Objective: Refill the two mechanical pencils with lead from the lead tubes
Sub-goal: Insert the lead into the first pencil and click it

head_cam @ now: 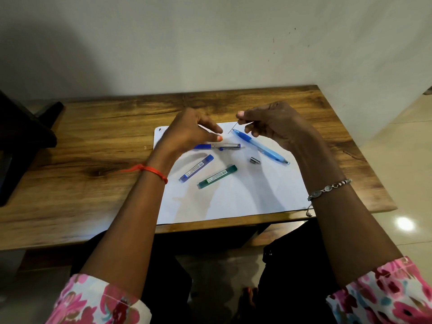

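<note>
My right hand (271, 123) pinches a thin lead stick (232, 127) between thumb and forefinger, its free end pointing down-left beside the back end of the light blue mechanical pencil (264, 148). That pencil lies diagonally on the white paper (245, 197). My left hand (190, 130) hovers with fingers apart and nothing in it, above the clear pencil with dark blue grip (221, 146), which lies flat. Nearer to me on the paper lie the blue lead tube (196, 167) and the green lead tube (217, 177).
A small grey cap (255, 160) lies on the paper beside the light blue pencil. The paper rests on a wooden table (93, 141) against a wall. A dark object (25, 136) sits at the table's left end. The table's right edge drops to a tiled floor.
</note>
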The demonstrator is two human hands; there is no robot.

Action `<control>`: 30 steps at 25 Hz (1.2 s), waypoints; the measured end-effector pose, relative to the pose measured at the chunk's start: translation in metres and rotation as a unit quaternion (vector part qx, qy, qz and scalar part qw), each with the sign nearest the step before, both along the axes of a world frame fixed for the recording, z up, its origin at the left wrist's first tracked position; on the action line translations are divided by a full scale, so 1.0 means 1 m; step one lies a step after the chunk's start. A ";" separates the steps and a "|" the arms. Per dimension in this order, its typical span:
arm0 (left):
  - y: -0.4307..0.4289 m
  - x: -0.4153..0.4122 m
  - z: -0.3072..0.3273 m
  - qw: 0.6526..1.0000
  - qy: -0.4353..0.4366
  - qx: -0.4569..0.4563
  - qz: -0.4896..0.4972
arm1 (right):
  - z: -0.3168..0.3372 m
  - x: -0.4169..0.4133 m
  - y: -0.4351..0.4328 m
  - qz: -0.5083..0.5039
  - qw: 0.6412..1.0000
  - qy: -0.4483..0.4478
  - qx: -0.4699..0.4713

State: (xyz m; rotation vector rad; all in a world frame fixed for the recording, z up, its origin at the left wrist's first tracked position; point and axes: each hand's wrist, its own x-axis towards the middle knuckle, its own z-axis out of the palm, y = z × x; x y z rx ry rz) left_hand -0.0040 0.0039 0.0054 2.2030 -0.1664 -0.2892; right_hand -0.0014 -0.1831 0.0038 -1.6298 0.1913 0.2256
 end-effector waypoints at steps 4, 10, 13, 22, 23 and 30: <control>-0.004 0.003 -0.011 0.986 -0.081 0.141 -0.040 | -0.003 0.002 -0.005 -0.028 0.999 -0.021 0.016; -0.004 0.007 -0.023 0.973 -0.092 0.202 -0.057 | -0.002 0.001 -0.003 -0.047 0.996 -0.072 0.037; -0.002 0.007 -0.015 0.983 -0.098 0.143 -0.056 | 0.003 0.001 -0.001 -0.088 0.984 -0.133 0.079; -0.002 0.002 0.009 0.979 0.020 -0.201 0.015 | 0.017 -0.002 0.000 -0.118 0.935 -0.266 0.205; -0.003 0.002 0.009 0.979 0.021 -0.201 0.009 | 0.017 -0.003 0.001 -0.114 0.934 -0.270 0.205; -0.002 0.002 0.008 0.981 0.019 -0.194 0.002 | 0.018 -0.004 -0.001 -0.101 0.930 -0.282 0.214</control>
